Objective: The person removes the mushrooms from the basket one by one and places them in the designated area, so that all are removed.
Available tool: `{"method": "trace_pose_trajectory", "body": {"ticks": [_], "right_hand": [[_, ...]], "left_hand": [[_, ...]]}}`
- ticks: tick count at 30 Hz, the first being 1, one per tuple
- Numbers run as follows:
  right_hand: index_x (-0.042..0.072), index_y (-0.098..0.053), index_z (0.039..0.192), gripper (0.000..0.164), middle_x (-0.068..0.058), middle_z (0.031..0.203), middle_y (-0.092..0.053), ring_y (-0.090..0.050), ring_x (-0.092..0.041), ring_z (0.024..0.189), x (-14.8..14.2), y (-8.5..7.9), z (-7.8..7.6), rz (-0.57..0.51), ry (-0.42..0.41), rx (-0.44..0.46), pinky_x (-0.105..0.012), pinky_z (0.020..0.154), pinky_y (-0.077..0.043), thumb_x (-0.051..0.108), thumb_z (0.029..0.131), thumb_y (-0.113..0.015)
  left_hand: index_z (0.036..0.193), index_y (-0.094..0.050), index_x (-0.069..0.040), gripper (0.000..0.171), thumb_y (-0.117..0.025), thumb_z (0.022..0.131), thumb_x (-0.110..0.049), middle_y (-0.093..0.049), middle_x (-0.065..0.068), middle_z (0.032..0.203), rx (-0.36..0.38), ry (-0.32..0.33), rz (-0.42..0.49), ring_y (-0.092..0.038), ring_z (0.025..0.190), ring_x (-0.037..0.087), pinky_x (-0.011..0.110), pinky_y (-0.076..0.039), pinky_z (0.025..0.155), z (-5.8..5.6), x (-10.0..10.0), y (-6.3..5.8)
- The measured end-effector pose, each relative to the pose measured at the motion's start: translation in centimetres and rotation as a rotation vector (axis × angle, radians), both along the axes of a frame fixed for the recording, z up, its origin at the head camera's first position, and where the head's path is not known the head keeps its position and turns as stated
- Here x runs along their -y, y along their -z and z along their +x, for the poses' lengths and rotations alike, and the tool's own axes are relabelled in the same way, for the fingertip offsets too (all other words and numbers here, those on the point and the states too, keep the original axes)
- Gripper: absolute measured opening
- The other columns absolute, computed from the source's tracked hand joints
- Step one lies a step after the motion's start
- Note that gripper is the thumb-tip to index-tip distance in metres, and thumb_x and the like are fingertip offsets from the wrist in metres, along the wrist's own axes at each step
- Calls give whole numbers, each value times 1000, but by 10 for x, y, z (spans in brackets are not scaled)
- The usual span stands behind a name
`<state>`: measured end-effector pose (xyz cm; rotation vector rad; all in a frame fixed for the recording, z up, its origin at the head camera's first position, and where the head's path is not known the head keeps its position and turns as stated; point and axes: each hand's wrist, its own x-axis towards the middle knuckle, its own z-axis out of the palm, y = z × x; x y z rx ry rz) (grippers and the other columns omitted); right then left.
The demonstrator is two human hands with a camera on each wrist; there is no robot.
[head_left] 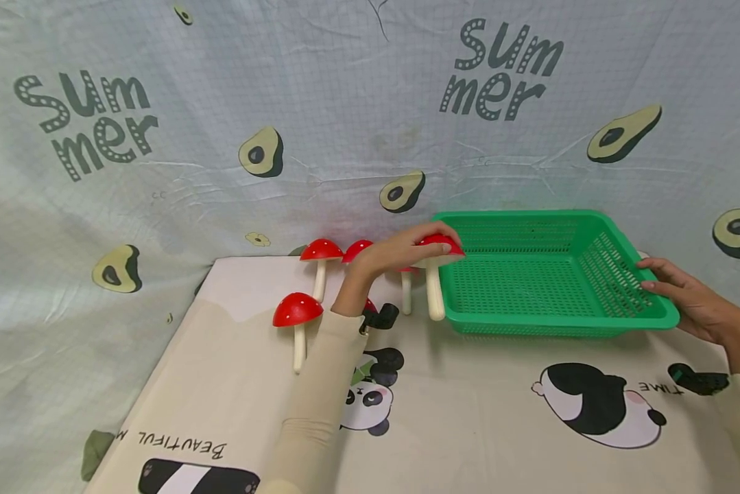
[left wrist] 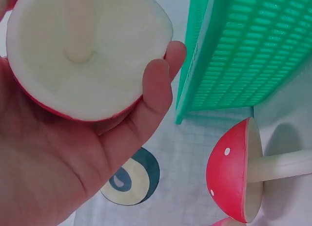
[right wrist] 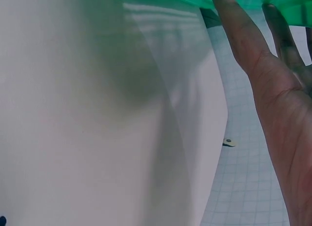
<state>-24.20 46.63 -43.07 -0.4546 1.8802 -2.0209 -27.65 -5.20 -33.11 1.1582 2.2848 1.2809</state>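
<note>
My left hand [head_left: 389, 252] grips a toy mushroom [head_left: 434, 291] by its red, white-dotted cap, its pale stem pointing down just beside the left wall of a green plastic basket [head_left: 564, 322]. In the left wrist view, the fingers curl round the cap's edge, with the pale underside [left wrist: 107, 89] facing the camera. My right hand [head_left: 697, 302] holds the basket's right rim between thumb and fingers. Several other red-capped mushrooms stand or lie left of the basket, among them one in front [head_left: 297, 310] and one behind [head_left: 321, 249]; my left hand and forearm partly hide others.
The basket's perforated floor [head_left: 524, 281] shows no mushrooms on it. A pale cloth with printed pandas [head_left: 598, 405] covers the table. Behind it hangs a light sheet [head_left: 332, 103] with avocado prints and lettering, close to the basket's back rim.
</note>
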Motion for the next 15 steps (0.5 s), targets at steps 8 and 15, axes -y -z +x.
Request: {"method": "trace_pose_trajectory", "body": {"ticks": [8, 15], "right_hand": [[24, -45, 138, 42, 10, 133, -39, -68, -15, 94, 2, 1, 0, -12, 6, 2, -38, 66, -62, -2, 109, -32], [26, -45, 138, 41, 10, 132, -35, -67, -15, 91, 2, 1, 2, 21, 43, 13, -38, 65, -62, -1, 109, -34]], "left_hand": [[136, -59, -18, 37, -61, 100, -29, -56, -2, 136, 7, -69, 45, -52, 119, 15, 33, -50, 96, 5, 15, 5], [146, -47, -16, 56, -66, 95, -28, -48, 4, 144, 24, -155, -7, -49, 127, 20, 34, -52, 98, 9, 31, 9]]}}
